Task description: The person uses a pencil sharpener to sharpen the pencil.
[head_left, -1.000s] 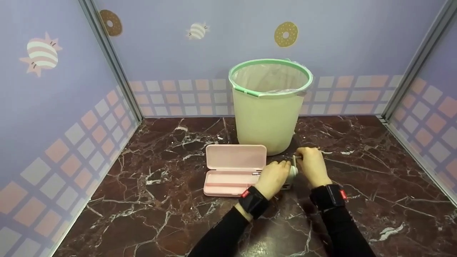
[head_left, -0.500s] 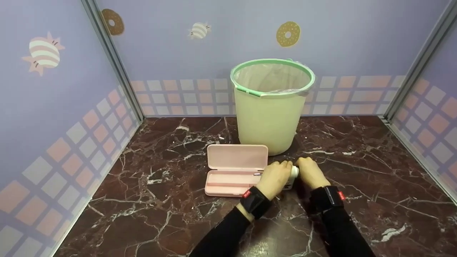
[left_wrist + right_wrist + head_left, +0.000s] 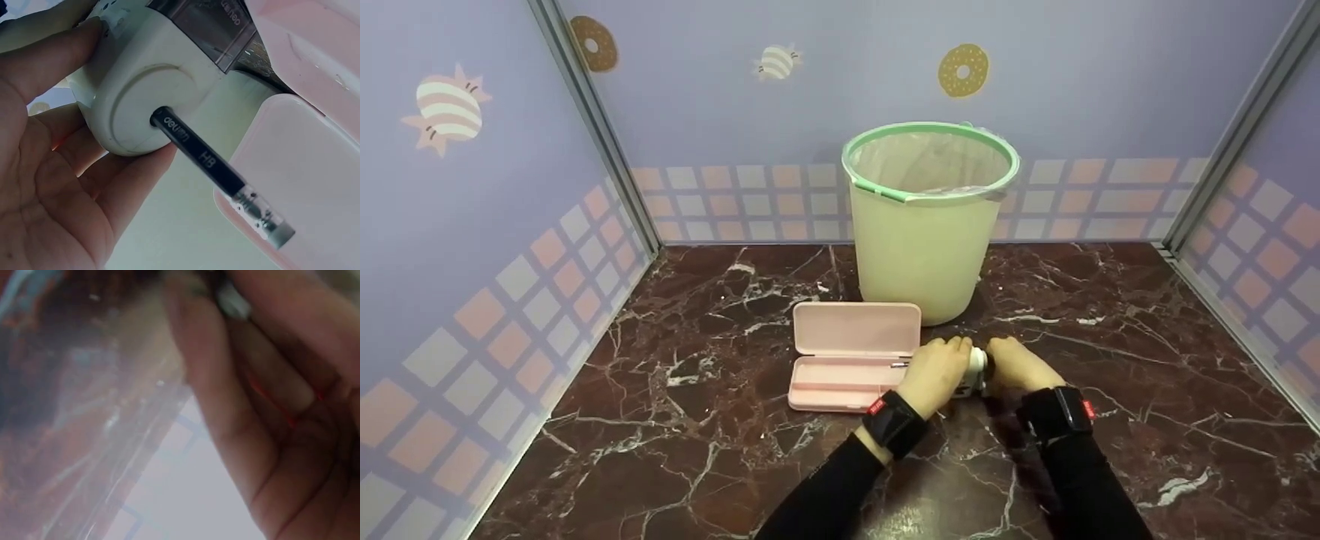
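A white crank pencil sharpener [image 3: 978, 361] stands just right of a pink pencil case [image 3: 819, 373]. My left hand [image 3: 934, 375] grips its body, thumb on one side and fingers curled under the other in the left wrist view. A black HB pencil [image 3: 199, 154] with a grey eraser end sticks out of the sharpener's round hole, and its end reaches over the case. At the sharpener's far side, my right hand [image 3: 1021, 366] has its fingers curled at the crank handle. The handle is mostly hidden behind these fingers, and the right wrist view is blurred.
The pencil case lies with its lid [image 3: 856, 330] raised. Behind it stands a pale green waste bin [image 3: 922, 247] with a green rim and a clear liner. Patterned panels [image 3: 720, 112] enclose the dark red marble tabletop [image 3: 675, 450] at the back and sides.
My right hand has swung down from above the handle to beside the sharpener, then shifted slightly, its wrist turning outward. The left hand, sharpener and pencil have stayed in place.
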`<move>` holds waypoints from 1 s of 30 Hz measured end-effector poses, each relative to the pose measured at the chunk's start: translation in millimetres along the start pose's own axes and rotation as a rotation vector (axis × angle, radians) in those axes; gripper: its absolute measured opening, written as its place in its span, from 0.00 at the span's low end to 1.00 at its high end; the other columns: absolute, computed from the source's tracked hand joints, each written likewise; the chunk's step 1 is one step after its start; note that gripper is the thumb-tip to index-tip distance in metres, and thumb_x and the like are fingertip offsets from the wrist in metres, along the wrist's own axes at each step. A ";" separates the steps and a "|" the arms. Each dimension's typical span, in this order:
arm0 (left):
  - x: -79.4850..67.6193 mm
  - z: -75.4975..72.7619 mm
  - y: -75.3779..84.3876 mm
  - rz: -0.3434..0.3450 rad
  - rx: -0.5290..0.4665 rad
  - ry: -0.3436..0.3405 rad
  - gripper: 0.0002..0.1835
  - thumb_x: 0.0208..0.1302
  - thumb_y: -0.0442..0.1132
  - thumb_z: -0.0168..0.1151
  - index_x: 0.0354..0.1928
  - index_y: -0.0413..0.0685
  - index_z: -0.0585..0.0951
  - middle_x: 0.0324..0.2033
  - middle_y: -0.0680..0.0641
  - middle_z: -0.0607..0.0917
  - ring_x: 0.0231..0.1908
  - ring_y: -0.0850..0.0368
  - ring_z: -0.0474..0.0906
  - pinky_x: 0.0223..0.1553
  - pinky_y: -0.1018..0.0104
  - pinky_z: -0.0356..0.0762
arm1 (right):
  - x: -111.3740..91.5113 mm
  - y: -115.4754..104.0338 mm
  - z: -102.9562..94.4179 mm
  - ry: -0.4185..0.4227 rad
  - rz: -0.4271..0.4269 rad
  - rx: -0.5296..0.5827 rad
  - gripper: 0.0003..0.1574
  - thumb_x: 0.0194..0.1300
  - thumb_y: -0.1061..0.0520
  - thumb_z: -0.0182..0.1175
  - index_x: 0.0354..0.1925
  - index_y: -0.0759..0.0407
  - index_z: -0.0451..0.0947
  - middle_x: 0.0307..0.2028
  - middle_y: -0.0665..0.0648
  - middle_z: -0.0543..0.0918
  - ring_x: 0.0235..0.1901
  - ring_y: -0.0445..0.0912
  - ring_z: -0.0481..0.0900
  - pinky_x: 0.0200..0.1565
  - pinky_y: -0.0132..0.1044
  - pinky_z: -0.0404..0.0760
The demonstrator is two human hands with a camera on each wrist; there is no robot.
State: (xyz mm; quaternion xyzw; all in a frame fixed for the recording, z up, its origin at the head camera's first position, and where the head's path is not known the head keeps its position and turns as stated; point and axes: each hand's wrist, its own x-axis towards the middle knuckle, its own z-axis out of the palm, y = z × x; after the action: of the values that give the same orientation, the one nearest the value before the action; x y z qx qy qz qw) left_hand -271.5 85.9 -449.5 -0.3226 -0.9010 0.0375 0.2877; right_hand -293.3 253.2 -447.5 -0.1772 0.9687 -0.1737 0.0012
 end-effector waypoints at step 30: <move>1.2 1.9 0.2 -0.002 0.031 -0.025 0.12 0.63 0.41 0.58 0.47 0.51 0.82 0.36 0.55 0.86 0.30 0.61 0.82 0.28 0.71 0.80 | -26.7 -17.0 -49.9 0.043 -0.118 0.118 0.10 0.39 0.73 0.66 0.18 0.59 0.83 0.18 0.49 0.82 0.19 0.38 0.72 0.25 0.31 0.73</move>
State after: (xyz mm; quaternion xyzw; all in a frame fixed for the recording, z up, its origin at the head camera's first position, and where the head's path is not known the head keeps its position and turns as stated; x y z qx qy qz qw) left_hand -273.1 87.1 -450.5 -0.3168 -0.9042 0.0549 0.2813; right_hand -265.5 264.2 -396.5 -0.2296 0.9445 -0.2342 -0.0195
